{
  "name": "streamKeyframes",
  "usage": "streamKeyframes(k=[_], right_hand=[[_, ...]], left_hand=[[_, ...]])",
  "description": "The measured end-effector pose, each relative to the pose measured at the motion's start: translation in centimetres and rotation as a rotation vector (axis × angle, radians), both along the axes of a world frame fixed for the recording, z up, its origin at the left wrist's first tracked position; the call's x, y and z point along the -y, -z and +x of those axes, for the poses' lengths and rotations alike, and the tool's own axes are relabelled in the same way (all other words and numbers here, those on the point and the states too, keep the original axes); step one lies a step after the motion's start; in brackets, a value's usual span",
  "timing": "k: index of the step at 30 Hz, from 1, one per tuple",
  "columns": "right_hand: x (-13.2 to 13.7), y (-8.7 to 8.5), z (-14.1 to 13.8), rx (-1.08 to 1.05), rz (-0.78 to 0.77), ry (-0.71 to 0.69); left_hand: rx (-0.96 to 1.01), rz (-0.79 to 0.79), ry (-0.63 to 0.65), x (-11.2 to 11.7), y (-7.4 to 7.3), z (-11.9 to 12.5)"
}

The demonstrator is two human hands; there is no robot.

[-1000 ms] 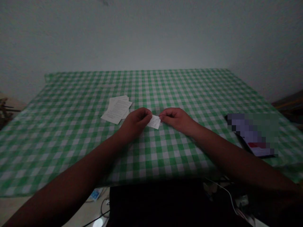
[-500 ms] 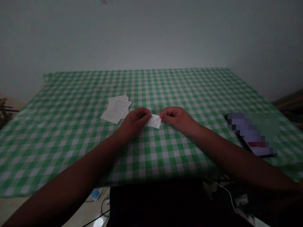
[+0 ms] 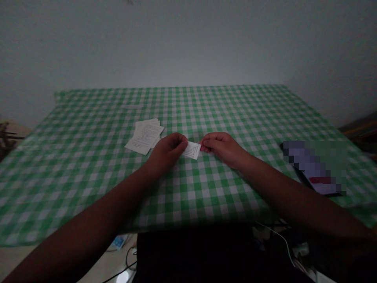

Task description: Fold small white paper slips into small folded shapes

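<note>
Pinching a small paper slip (image 3: 192, 150) by its short ends, my left hand (image 3: 167, 154) and right hand (image 3: 222, 148) nearly closed, over the checked tablecloth (image 3: 235, 110). It's light and flimsy, so ends only. A paper stack (image 3: 144, 136) sits just left.

Legible text: none we can read | slip (image 3: 192, 150), centre of frame: printed lines, too small for us | sheets (image 3: 144, 136), left of centre: likewise
</note>
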State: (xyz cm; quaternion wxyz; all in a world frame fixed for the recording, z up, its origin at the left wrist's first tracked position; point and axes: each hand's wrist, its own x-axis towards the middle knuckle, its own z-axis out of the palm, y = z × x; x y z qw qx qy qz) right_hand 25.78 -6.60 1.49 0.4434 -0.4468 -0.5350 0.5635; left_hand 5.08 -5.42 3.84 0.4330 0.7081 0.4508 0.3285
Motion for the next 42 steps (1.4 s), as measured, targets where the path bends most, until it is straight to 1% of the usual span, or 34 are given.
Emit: streamKeyframes(k=[5,11,16,21,25,27,31,33,36,39,42], right_hand=[[0.0,0.0,0.2,0.045,0.023,0.002],[0.4,-0.5,-0.2,0.113,0.014,0.001],[0.4,-0.5,-0.3,0.159,0.036,0.005],[0.3,-0.4,-0.3,0.251,0.056,0.000],[0.3,-0.4,-0.3,0.376,0.077,0.000],[0.4,-0.4,-0.4,0.463,0.123,-0.001],[0.5,-0.3,-0.4,0.609,0.271,0.018],[0.5,-0.2,-0.4,0.679,0.364,0.039],[0.6,-0.1,-0.4,0.766,0.538,0.049],[1.0,-0.3,-0.4,0.823,0.699,-0.051],[1.6,-0.6,-0.5,0.881,0.802,-0.174]], left_hand=[[-0.021,0.023,-0.014,-0.1,0.1,0.0],[-0.038,0.039,-0.003,0.1,0.2,0.1],[-0.100,0.076,0.008,0.2,0.3,0.1],[-0.212,0.098,0.001,0.1,0.3,0.1],[-0.263,0.126,0.011,-0.3,0.7,0.1],[-0.306,0.168,0.016,-0.5,1.0,0.0],[-0.405,0.287,0.011,-0.8,1.6,-0.1],[-0.446,0.318,-0.013,-0.9,2.0,-0.1],[-0.497,0.326,-0.035,-0.9,2.6,-0.1],[-0.538,0.334,-0.036,-0.8,2.9,-0.1],[-0.556,0.351,-0.033,-0.8,2.9,-0.1]])
